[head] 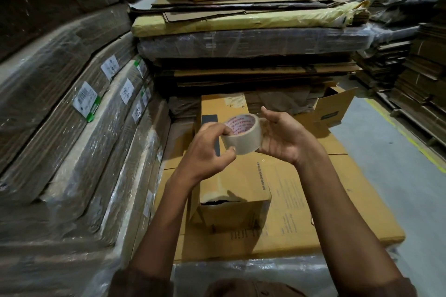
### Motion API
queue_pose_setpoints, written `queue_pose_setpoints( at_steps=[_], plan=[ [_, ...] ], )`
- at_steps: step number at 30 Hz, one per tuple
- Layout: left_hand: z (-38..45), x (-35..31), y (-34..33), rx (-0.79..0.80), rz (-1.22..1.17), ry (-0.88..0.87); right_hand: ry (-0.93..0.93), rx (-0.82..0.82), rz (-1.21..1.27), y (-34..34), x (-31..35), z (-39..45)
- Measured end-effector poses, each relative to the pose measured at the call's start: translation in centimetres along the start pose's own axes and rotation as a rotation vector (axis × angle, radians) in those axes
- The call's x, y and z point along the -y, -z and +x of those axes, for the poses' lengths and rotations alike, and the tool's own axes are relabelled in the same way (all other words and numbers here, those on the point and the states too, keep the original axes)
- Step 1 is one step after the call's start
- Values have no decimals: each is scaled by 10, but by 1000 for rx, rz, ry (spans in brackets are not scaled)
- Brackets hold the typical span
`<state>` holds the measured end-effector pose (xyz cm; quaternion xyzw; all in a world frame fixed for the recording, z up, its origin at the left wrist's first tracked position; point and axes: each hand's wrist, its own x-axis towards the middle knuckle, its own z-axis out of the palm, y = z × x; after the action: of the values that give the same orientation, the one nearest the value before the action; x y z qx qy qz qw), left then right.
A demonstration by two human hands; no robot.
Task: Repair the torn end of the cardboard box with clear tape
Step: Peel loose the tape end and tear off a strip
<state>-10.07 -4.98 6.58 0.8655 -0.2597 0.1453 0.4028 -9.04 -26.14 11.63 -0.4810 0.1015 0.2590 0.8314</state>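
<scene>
Holding the tape roll (242, 134) above the cardboard box (235, 190), the left hand (208, 149) pinches its edge while the right hand (281, 138) cups its far side. Torn end (220, 201) gapes at the box's six o'clock edge. "FOR TRANSPORTATION ONLY" runs along the flat carton (321, 202) beneath. Wrapped stacks (72, 108) crowd nine o'clock; bare floor (395, 164) opens at three.
</scene>
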Motion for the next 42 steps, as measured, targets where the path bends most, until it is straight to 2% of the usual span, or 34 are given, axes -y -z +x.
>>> queue_pose_setpoints(
  at_steps=[3,6,8,11,13,20,31,37,42],
  plan=[
    [-3,0,-5,-55,-141,103,160,-67,-362,-3,-6,2],
    [-2,1,-6,-110,-168,144,521,-173,-727,-5,-12,4],
    [0,-1,-5,-101,-153,161,712,-146,-948,-3,-13,4],
    [1,-6,-5,-100,-129,159,727,-51,-1267,-5,-16,4],
    [1,-7,-6,-110,-126,159,733,-65,-1339,-5,-17,7],
    [-3,2,-7,-23,-208,178,681,-102,-1441,0,-14,10],
    [4,9,6,-20,-208,237,602,55,-1310,12,-11,12],
    [3,16,4,36,-350,270,576,116,-1115,20,-10,16],
    [2,18,2,68,-635,298,518,164,-944,24,-12,18]
  ],
)
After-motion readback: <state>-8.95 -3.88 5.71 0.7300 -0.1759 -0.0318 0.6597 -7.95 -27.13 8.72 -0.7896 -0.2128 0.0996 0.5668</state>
